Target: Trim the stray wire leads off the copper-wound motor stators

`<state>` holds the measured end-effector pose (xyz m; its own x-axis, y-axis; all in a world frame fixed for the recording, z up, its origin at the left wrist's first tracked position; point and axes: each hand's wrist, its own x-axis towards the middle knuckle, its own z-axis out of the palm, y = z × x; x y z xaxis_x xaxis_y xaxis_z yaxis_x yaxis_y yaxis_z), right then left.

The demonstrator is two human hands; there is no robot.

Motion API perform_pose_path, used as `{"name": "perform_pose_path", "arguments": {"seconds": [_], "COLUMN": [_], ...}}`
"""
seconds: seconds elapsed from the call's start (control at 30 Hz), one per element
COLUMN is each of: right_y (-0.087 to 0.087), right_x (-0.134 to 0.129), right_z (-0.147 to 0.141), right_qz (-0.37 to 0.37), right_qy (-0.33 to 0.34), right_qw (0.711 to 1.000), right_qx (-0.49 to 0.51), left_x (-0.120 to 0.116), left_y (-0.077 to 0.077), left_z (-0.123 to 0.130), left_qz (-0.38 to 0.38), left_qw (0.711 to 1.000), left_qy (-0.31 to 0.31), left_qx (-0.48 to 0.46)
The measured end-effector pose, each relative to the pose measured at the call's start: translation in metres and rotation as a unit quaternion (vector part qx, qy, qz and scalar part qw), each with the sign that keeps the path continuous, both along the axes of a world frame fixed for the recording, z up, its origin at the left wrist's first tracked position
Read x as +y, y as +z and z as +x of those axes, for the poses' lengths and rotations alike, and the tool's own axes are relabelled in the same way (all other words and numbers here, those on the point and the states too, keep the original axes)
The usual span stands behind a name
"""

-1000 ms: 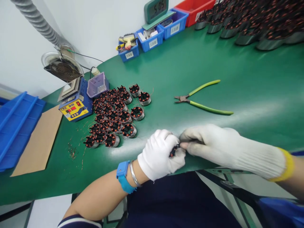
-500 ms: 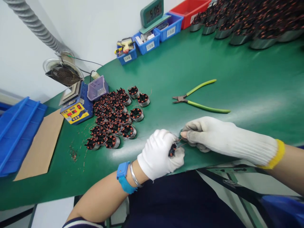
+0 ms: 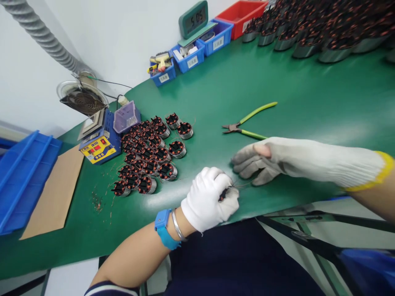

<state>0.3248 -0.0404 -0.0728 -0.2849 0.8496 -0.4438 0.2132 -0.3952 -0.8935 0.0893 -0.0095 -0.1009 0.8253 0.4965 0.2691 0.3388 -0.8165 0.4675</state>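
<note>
My left hand, in a white glove, is closed around a small motor stator. Most of the stator is hidden by the fingers; a dark edge with copper windings shows. Thin wires stick out of it to the right. Beyond them my right hand, gloved with a bare thumb tip, has its fingers stretched out and apart, with nothing visibly gripped. Green-handled cutting pliers lie with handles spread just behind the right hand, which covers part of one handle.
Several wound stators stand grouped on the green table to the left, by a purple bin and a blue-yellow device. More stators fill the far right. Small blue boxes, a red bin and a clock line the back.
My right hand has opened from a pinch at the stator's wires and shifted slightly up, now covering part of a pliers handle. My left hand still grips the stator.
</note>
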Motion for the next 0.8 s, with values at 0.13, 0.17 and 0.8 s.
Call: {"name": "perform_pose_path", "arguments": {"seconds": [0.13,0.17,0.8], "right_y": [0.004,0.005,0.005], "right_x": [0.008,0.009,-0.006], "right_z": [-0.019,-0.025,-0.049], "right_qz": [-0.134,-0.141,-0.093], "right_qy": [0.103,0.105,0.028], "right_qw": [0.985,0.984,0.993], "right_qx": [0.021,0.008,-0.073], "left_x": [0.000,0.000,-0.021], "left_y": [0.000,-0.001,-0.001], "left_z": [0.000,0.000,0.000], "left_qz": [0.009,0.011,-0.094], "left_qw": [1.000,1.000,0.986], "left_qy": [0.010,0.013,0.097], "left_qx": [0.009,0.009,-0.098]}}
